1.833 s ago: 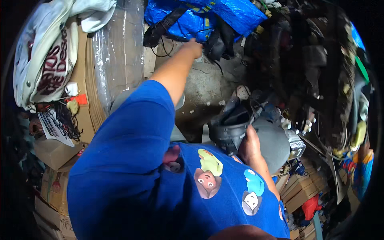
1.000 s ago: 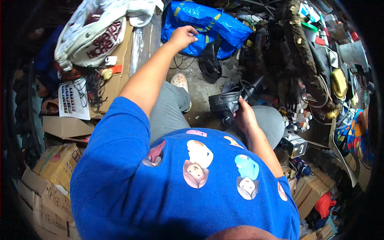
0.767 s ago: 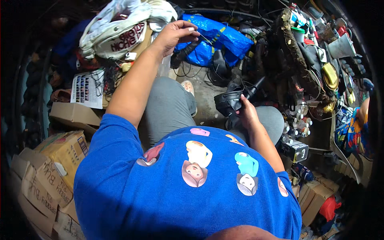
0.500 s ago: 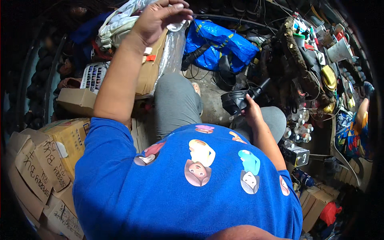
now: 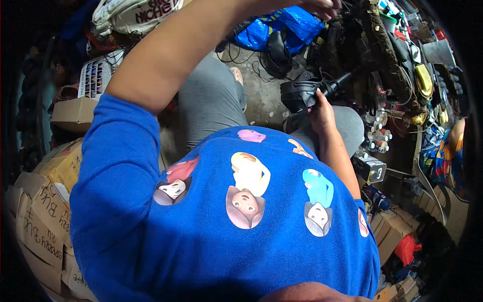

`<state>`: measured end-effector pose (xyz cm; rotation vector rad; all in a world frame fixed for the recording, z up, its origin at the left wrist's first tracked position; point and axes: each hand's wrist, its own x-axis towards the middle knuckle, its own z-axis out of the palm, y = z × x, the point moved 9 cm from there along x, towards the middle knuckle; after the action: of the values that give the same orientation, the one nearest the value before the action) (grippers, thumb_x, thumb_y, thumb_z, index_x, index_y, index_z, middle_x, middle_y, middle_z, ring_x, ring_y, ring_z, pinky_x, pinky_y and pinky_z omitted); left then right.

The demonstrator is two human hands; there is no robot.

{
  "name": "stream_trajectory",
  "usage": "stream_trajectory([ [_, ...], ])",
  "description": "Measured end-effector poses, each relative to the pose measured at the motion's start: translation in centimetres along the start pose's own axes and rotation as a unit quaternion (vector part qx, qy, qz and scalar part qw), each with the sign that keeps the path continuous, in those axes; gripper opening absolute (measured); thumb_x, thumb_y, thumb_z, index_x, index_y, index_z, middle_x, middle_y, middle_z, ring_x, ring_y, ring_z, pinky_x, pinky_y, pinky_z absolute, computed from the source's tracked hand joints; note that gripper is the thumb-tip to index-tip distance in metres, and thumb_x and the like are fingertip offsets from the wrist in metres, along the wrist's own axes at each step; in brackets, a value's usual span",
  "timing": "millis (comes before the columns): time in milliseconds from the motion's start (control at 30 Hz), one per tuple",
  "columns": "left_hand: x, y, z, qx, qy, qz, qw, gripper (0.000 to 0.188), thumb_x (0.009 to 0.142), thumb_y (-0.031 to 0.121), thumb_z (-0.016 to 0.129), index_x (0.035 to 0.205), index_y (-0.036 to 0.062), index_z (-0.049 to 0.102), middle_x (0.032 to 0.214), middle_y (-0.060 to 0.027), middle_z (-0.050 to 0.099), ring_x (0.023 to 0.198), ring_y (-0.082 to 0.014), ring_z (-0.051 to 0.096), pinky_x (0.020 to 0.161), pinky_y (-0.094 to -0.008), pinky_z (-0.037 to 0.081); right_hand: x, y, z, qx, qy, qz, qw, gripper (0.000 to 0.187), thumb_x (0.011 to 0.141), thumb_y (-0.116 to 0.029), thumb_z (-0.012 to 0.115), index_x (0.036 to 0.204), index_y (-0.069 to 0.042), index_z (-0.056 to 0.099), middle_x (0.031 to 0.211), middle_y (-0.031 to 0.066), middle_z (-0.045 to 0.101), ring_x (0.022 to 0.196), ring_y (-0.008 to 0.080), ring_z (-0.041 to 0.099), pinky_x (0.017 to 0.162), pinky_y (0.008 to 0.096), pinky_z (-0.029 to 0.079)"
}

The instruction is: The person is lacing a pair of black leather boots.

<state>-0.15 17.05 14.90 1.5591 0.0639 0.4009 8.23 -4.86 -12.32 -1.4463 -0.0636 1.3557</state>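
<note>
My right hand point(image 5: 323, 113) grips a black strappy shoe point(image 5: 297, 96) above my right thigh, its thumb up along the shoe's edge. A dark cylindrical piece point(image 5: 342, 81) sticks out just beyond the shoe; whether it belongs to it I cannot tell. My left arm stretches across to the top of the picture. There my left hand point(image 5: 324, 7) is partly cut off by the frame edge, its fingers curled, and anything in them is too small to make out. It is near the blue bag point(image 5: 297, 30). Another black shoe point(image 5: 278, 53) lies on the floor beyond my knees.
Cardboard boxes point(image 5: 37, 221) stack up at my left, with a white plastic basket point(image 5: 94, 75) farther off. On my right are small bottles point(image 5: 377, 133), a metal tin point(image 5: 371, 168) and a cluttered workbench point(image 5: 387, 55). Another person's colourful clothing point(image 5: 443, 166) shows at the far right.
My left hand has swung from the upper left across to the upper right, its arm now reaching over my left knee. The right hand keeps its grip on the shoe. The view has shifted slightly.
</note>
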Motion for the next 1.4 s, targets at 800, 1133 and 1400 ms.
stream_trajectory([
  [800,-8.0,-15.6,8.1,0.216,0.115,-0.213,0.946,0.03,0.084,0.017,0.071,0.106,0.0007,0.061,0.093,-0.0061,0.068,0.086,-0.0097,0.061,0.075,-0.0302,0.051,-3.9,-5.5,2.5,-0.261,-0.056,-0.222,0.938,0.036,0.089,-0.035,0.067,0.089,0.0,0.059,0.078,0.0034,0.063,0.065,0.0088,0.057,0.059,0.0249,0.047],
  [1133,-10.0,-8.5,7.2,-0.267,0.151,-0.195,0.932,0.024,0.093,0.014,0.057,0.112,0.0012,0.061,0.105,-0.0089,0.068,0.092,-0.0167,0.067,0.083,-0.0287,0.054,-10.9,-17.6,1.3,-0.227,-0.01,-0.425,0.876,0.053,0.082,-0.021,0.073,0.128,-0.007,0.05,0.113,0.0078,0.056,0.099,0.0153,0.055,0.086,0.0306,0.046],
  [1400,-10.7,-8.9,8.1,-0.441,0.119,-0.188,0.869,0.05,0.096,0.037,0.048,0.129,0.0004,0.051,0.119,-0.017,0.062,0.106,-0.0295,0.063,0.095,-0.0435,0.05,-12.4,-17.7,7.3,-0.188,-0.222,-0.316,0.903,0.031,0.089,-0.017,0.068,0.116,-0.003,0.061,0.093,0.0012,0.063,0.086,0.0065,0.056,0.079,0.0226,0.045],
])
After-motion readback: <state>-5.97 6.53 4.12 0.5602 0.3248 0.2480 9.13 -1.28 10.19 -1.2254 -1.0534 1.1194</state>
